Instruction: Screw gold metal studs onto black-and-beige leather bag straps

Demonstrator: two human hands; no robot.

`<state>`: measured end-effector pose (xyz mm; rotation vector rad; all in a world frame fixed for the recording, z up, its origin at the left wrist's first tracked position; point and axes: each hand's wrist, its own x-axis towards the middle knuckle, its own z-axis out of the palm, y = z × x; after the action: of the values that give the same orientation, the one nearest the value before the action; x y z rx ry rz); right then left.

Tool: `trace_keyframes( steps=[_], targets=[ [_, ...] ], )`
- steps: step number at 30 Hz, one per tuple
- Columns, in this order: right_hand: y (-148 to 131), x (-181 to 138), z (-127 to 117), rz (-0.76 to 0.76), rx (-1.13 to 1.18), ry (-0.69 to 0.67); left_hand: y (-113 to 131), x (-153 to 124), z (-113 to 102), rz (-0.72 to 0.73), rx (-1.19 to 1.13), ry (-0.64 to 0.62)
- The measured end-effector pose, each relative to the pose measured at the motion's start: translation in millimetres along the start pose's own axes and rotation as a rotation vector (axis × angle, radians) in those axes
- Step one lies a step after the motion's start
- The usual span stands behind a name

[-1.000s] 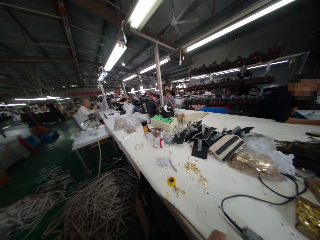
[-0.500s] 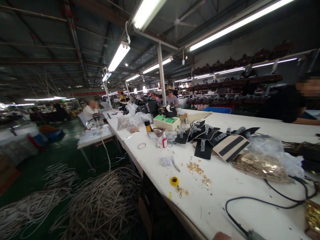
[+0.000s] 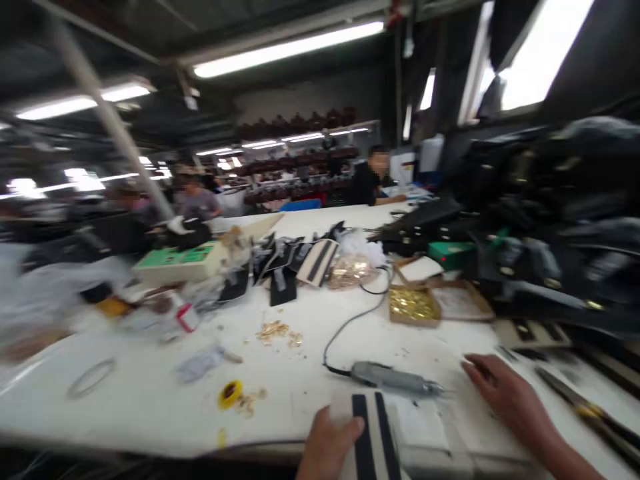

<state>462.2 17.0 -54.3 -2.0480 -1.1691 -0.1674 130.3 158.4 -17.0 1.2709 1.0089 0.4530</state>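
My left hand (image 3: 327,443) grips a cream panel with two black stripes (image 3: 367,433) at the bottom centre, thumb on its face. My right hand (image 3: 503,393) reaches in from the lower right, low over the white table, fingers slightly curled and apart. I see nothing in it. Between the hands, a little farther off, lies a grey corded power tool (image 3: 395,379) with a thin tip pointing toward my right hand. A white pad (image 3: 420,423) lies below the tool. Blur softens the picture.
Small brass-coloured fittings (image 3: 274,331) and a yellow roll (image 3: 231,395) lie to the left. Farther back are striped and black panels (image 3: 285,283), a box of gold parts (image 3: 413,305) and a green-topped machine (image 3: 183,257). Black goods pile up at right; another person (image 3: 373,177) sits beyond the table.
The view has swung right and down. Both my hands now show, the left one with the striped panel. The power tool has come fully into view.
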Motion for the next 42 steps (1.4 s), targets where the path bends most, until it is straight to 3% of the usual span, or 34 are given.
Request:
trace_keyframes(
  steps=[4,9,19,24,29,34,42],
  targets=[
    [9,-20,-9,0.046,-0.167,-0.169,-2,22,-3,-0.089,-0.019,-0.031],
    [4,-21,-18,0.084,-0.262,-0.248,-1,17,-2,-0.157,0.055,0.008],
    [54,11,-40,0.224,-0.434,-0.140,8,13,4,-0.211,0.064,0.033],
    [53,28,-33,0.216,-0.451,-0.189,6,14,2,-0.193,0.057,0.021],
    [43,20,-40,0.205,-0.427,-0.146,6,11,2,-0.100,0.038,0.014],
    [7,-3,-42,0.076,-0.185,-0.047,10,3,1,-0.044,-0.001,-0.038],
    [-129,-64,-3,0.142,0.428,-0.400,-4,-20,-6,-0.050,-0.179,-0.103]
  ],
)
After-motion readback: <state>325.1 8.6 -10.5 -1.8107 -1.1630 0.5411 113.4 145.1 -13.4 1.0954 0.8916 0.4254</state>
